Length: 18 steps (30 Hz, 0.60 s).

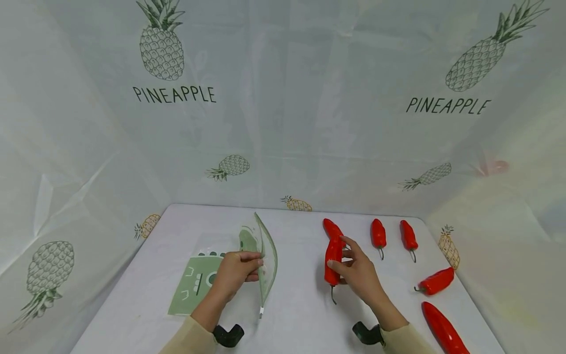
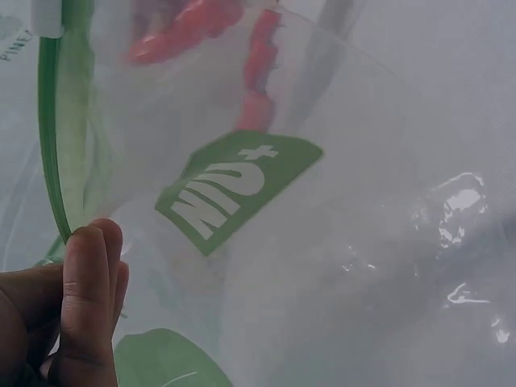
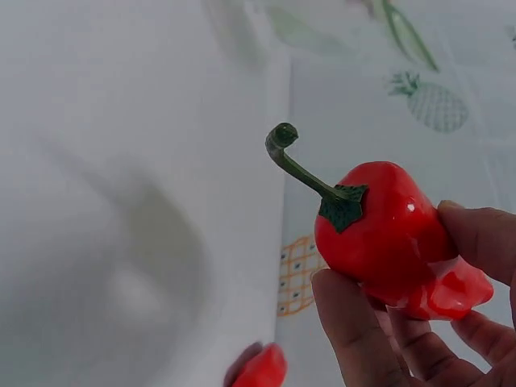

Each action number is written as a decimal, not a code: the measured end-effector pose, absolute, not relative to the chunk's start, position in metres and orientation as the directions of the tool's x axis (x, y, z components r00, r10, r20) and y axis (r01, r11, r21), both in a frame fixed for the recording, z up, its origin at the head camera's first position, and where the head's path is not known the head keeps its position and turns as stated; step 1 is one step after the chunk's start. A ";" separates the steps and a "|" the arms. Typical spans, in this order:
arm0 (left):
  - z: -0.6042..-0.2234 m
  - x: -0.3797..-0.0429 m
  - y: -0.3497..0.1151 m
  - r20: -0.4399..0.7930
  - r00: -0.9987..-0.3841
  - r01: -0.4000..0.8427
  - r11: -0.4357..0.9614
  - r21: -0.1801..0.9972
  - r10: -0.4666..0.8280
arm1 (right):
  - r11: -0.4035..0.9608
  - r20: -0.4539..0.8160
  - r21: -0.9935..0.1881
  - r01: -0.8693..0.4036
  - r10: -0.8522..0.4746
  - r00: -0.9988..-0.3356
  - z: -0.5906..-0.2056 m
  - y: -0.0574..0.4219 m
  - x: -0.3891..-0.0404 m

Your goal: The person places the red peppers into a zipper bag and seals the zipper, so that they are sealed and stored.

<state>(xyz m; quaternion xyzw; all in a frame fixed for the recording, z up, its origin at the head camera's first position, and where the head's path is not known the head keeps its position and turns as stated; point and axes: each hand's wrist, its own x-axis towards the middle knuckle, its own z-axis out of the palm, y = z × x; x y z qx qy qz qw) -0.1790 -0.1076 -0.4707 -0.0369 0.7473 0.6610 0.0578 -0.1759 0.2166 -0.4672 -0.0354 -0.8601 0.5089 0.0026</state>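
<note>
My left hand (image 1: 239,273) pinches the edge of a clear zip bag (image 1: 268,265) with a green zip strip and a white slider. In the left wrist view the bag's see-through film (image 2: 363,201) carries a green printed label. The zip edge stands upright and bows to the right. My right hand (image 1: 358,270) grips a red pepper (image 1: 333,260) between thumb and fingers, its green stem pointing toward me. This pepper (image 3: 387,226) is raised above the table, to the right of the bag. Another red pepper (image 1: 330,228) lies just behind it.
Along the table's right side lie more red peppers: two at the back (image 1: 378,233), one sideways (image 1: 438,281), and a longer one (image 1: 444,327) in front. A green printed panel (image 1: 187,295) lies flat at left. A pineapple-print sheet (image 1: 309,123) hangs around the white table (image 1: 296,314).
</note>
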 end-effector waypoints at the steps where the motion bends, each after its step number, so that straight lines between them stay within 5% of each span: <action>1: -0.471 -0.179 -0.107 -0.137 -0.990 -0.134 0.125 0.983 0.019 | 0.475 -0.025 -0.879 0.050 0.059 -0.998 -0.465 0.213 -0.175; 10: -0.470 -0.177 -0.101 -0.115 -0.993 -0.110 0.141 0.984 0.031 | 0.389 0.057 -0.920 -0.056 -0.010 -0.998 -0.431 0.173 -0.170; 18: -0.469 -0.173 -0.092 -0.080 -0.995 -0.066 0.194 0.979 0.065 | 0.147 0.069 -0.986 -0.083 -0.098 -0.993 -0.410 0.130 -0.166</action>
